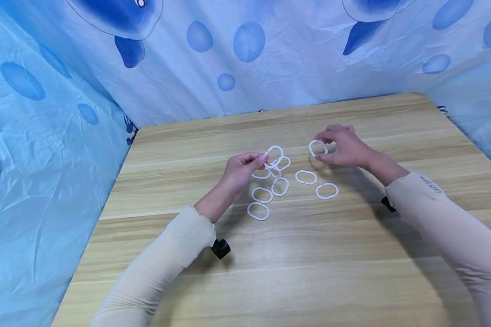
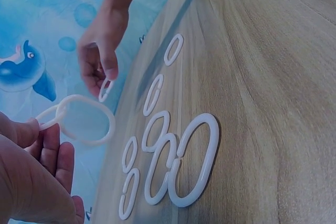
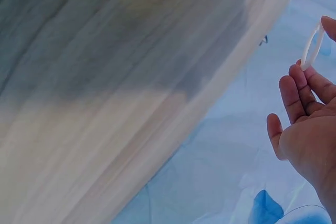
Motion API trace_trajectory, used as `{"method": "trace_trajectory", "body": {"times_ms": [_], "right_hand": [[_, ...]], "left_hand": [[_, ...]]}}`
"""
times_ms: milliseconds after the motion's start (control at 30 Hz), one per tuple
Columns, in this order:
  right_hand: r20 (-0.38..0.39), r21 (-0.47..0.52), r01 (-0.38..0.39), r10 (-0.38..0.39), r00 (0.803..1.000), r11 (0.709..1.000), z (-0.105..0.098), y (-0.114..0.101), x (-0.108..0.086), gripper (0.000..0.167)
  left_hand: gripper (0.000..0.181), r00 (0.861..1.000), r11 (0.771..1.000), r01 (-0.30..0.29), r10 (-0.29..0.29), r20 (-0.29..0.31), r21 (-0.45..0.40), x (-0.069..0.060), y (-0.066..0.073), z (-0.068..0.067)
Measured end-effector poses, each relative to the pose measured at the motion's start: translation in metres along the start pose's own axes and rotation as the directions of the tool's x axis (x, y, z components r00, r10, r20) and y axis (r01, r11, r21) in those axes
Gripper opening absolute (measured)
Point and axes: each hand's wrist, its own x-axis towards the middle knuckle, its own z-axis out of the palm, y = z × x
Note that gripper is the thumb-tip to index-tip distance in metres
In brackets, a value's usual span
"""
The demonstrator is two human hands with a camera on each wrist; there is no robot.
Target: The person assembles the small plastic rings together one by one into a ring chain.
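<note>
My left hand pinches a white oval plastic ring between thumb and fingers, above the table. In the left wrist view, the pinched ring is linked through a second white ring, which hangs off it. To the right, my right hand holds a single white ring by thumb and fingertips, apart from the linked pair. The right wrist view shows that ring edge-on at the fingertips. Several loose white rings lie below and between the hands, among them one ring at the right.
The wooden table carries the loose rings near its middle, some touching or overlapping. A blue curtain with dolphin and bubble prints hangs behind and to the left. A small black device sits under the left sleeve.
</note>
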Motion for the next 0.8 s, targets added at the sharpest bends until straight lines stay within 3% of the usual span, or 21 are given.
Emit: {"method": "trace_trajectory", "body": {"times_ms": [367,800], "right_hand": [[-0.049,0.064,0.067,-0.064,0.997,0.996,-0.008,-0.016,0.005,0.039],[-0.144,0.073,0.209,-0.197,0.970,0.975,-0.023,-0.042,0.014,0.040]], "left_hand": [[0.023,1.000,1.000,-0.001,0.001,0.008,-0.008,0.000,-0.001,0.000],[0.028,1.000,1.000,-0.007,0.008,0.028,-0.013,0.000,-0.001,0.001]]}}
